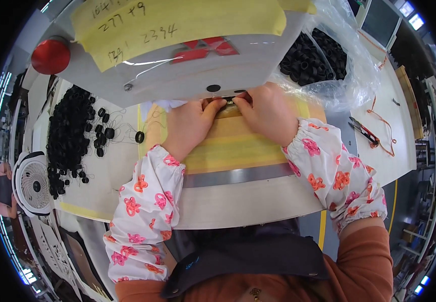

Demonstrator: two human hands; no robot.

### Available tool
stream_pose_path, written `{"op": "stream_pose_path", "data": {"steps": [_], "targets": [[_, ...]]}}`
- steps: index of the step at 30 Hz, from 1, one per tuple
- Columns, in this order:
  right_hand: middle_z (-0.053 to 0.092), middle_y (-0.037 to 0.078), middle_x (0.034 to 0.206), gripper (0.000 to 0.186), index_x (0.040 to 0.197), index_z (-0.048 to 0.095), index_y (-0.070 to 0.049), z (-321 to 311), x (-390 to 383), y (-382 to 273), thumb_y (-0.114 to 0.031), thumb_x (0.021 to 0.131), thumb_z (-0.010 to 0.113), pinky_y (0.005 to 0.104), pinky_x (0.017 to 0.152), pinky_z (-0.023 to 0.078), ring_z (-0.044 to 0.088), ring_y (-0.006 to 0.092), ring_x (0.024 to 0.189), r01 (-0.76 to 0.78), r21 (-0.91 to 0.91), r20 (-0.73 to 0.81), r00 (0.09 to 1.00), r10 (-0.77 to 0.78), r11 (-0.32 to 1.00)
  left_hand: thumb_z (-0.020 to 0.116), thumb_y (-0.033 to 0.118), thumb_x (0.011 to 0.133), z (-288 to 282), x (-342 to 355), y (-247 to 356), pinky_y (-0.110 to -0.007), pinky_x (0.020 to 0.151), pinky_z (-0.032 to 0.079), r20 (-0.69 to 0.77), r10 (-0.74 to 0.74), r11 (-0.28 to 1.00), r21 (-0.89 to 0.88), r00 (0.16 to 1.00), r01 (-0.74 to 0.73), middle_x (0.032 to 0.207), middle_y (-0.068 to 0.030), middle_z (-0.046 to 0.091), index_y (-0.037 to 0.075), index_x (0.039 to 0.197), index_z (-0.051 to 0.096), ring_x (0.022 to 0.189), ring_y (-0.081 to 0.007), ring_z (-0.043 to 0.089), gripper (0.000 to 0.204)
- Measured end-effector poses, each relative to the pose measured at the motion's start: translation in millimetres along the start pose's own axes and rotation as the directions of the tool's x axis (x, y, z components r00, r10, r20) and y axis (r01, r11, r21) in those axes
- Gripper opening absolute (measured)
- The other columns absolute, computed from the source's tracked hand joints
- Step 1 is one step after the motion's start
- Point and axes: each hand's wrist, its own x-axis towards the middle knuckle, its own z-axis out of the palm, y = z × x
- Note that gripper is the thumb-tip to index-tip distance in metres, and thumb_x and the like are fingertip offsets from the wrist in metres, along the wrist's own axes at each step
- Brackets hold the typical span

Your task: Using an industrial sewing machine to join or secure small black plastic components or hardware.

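Both my hands are together at the table's far middle, under the lower edge of a pale machine head [142,83]. My left hand [194,120] pinches one side of a small black piece [229,101], thumb and forefinger closed. From the other side my right hand [268,113] pinches the same piece between thumb and fingers. The fingers and the machine head hide most of it, so its exact kind cannot be made out. Yellow tape [218,143] covers the work surface beneath my wrists. A metal strip [238,175] crosses nearer to me.
At left lies a heap of small black rings [69,131], some trailing threads, with a loose black ring [139,137] near my left wrist. A clear plastic bag [364,83] holds more black rings at far right. Red-handled snips [366,133] lie by an orange cord. A white fan [34,185] stands left.
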Motion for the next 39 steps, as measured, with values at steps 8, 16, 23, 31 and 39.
{"op": "stream_pose_path", "data": {"steps": [8, 16, 23, 31, 39], "targets": [[0.056, 0.016, 0.063, 0.011, 0.073, 0.048, -0.001, -1.8, 2.9, 1.5, -0.003, 0.071, 0.059, 0.0421, 0.053, 0.043, 0.055, 0.035, 0.061, 0.001, -0.037, 0.0, 1.0, -0.001, 0.999, 0.056, 0.03, 0.079, -6.3, 3.9, 3.8, -0.033, 0.052, 0.042, 0.128, -0.132, 0.991, 0.027, 0.983, 0.129, 0.066, -0.0072, 0.061, 0.011, 0.085, 0.066, 0.059, -0.0242, 0.058, 0.022], [0.056, 0.015, 0.061, 0.01, 0.072, 0.051, 0.001, 0.6, -6.2, 9.9, -0.004, 0.071, 0.059, 0.0389, 0.052, 0.044, 0.055, 0.033, 0.056, -0.034, -0.08, -0.014, 0.999, 0.033, 0.996, 0.059, 0.029, 0.078, -4.2, 0.1, 9.2, -0.033, 0.052, 0.041, 0.062, -0.033, 0.996, 0.085, 0.998, 0.027, 0.06, -0.0099, 0.059, 0.006, 0.082, 0.065, 0.054, -0.0222, 0.057, 0.025], [0.054, 0.012, 0.058, 0.013, 0.067, 0.048, -0.002, 4.3, -2.7, 11.0, -0.007, 0.069, 0.06, 0.0381, 0.047, 0.042, 0.054, 0.0305, 0.052, 0.12, -0.032, -0.055, 0.991, -0.121, 0.992, 0.061, 0.021, 0.08, -7.3, -9.4, 14.5, -0.029, 0.048, 0.038, -0.064, 0.063, 0.994, -0.083, 0.996, -0.068, 0.057, -0.0134, 0.055, -0.004, 0.07, 0.059, 0.049, -0.0132, 0.051, 0.026], [0.053, 0.009, 0.056, 0.014, 0.065, 0.051, -0.004, -27.2, 12.2, 8.5, -0.009, 0.068, 0.063, 0.0351, 0.043, 0.041, 0.052, 0.0273, 0.047, 0.209, -0.095, -0.196, 0.955, -0.224, 0.973, 0.057, 0.022, 0.081, -71.9, -32.8, -51.9, -0.032, 0.043, 0.034, -0.158, -0.053, 0.98, 0.182, 0.986, 0.082, 0.054, -0.0151, 0.053, 0.0, 0.065, 0.056, 0.042, -0.0161, 0.046, 0.027], [0.057, 0.011, 0.078, 0.014, 0.083, 0.056, -0.004, -78.3, 51.0, 72.4, -0.012, 0.072, 0.061, 0.037, 0.065, 0.045, 0.057, 0.0299, 0.075, -0.077, -0.421, -0.232, 0.972, -0.025, 0.904, 0.056, 0.015, 0.08, -68.4, -32.3, -19.7, -0.034, 0.059, 0.042, -0.165, 0.257, 0.883, 0.441, 0.952, -0.162, 0.073, -0.0162, 0.06, -0.002, 0.082, 0.062, 0.069, -0.0281, 0.055, 0.018]]}}
